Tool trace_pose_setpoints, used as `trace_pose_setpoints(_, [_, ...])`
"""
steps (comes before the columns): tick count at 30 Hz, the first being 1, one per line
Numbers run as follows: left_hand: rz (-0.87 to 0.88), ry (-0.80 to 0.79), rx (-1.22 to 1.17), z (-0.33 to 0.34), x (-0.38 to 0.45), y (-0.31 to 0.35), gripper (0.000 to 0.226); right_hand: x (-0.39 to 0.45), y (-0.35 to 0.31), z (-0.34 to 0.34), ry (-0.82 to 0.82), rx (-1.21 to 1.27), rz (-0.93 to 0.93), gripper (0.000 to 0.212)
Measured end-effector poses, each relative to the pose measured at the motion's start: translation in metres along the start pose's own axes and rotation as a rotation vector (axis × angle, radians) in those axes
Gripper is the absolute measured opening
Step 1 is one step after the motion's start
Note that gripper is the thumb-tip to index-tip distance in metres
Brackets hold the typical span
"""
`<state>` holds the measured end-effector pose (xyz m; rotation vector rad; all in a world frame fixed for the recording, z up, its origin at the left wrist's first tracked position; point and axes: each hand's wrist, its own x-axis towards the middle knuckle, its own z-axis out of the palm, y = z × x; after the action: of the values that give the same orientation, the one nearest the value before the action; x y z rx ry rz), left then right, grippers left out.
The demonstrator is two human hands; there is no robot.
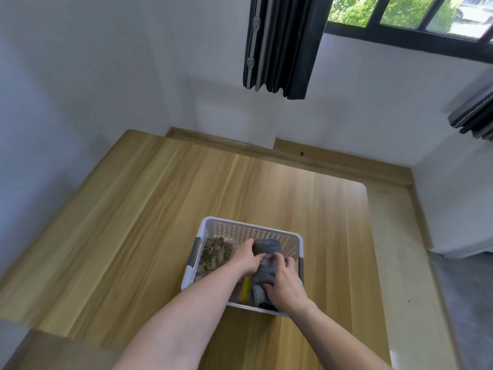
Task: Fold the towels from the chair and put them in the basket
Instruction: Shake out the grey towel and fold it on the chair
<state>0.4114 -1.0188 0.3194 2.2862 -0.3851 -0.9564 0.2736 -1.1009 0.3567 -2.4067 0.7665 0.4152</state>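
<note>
Towel [266, 259], grey and folded, sits gripped between my left hand [246, 259] and right hand [284, 284], so I can seat it in the basket [248, 228].

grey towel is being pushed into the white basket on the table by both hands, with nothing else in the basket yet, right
Not quite. The basket is not otherwise bare: the head view shows a patterned brown towel already lying in its left side. The rest holds: both the left hand and right hand are on the grey towel, in the basket on the table.
</note>
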Motion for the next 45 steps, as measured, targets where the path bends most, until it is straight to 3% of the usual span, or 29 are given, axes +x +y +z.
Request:
trace_pose_setpoints(4, [0.022,0.049,0.035,-0.006,-0.003,-0.010,0.056,0.007,0.007,0.014,0.022,-0.167,-0.030,0.054])
trace_pose_setpoints(9, [0.314,0.285,0.133,-0.049,-0.041,-0.031,0.026,0.011,0.008,0.022,0.046,-0.250,0.013,0.036])
trace_pose_setpoints(12, [0.377,0.513,0.127,-0.079,-0.077,-0.054,0.032,0.009,0.002,0.015,0.034,-0.224,0.008,0.034])
trace_pose_setpoints(14, [0.278,0.600,0.121,-0.091,-0.093,-0.073,0.043,0.005,0.000,0.006,0.044,-0.162,-0.015,0.042])
trace_pose_setpoints(17, [0.012,0.440,0.062,-0.099,-0.111,-0.095,0.058,-0.010,0.004,-0.008,0.114,-0.087,-0.076,0.055])
trace_pose_setpoints(21, [-0.077,0.171,0.059,-0.091,-0.122,-0.111,0.065,-0.036,0.020,-0.016,0.231,-0.143,-0.158,0.059])
trace_pose_setpoints(24, [-0.107,0.164,0.100,-0.084,-0.121,-0.108,0.069,-0.051,0.035,-0.015,0.286,-0.157,-0.107,0.058])
trace_pose_setpoints(30, [-0.104,0.160,0.037,-0.073,-0.106,-0.083,0.068,-0.057,0.053,-0.009,0.143,0.188,0.057,0.065])
trace_pose_setpoints(45, [-0.040,0.003,-0.027,-0.036,-0.014,0.076,0.085,0.045,0.126,-0.097,0.226,0.127,0.293,0.065])
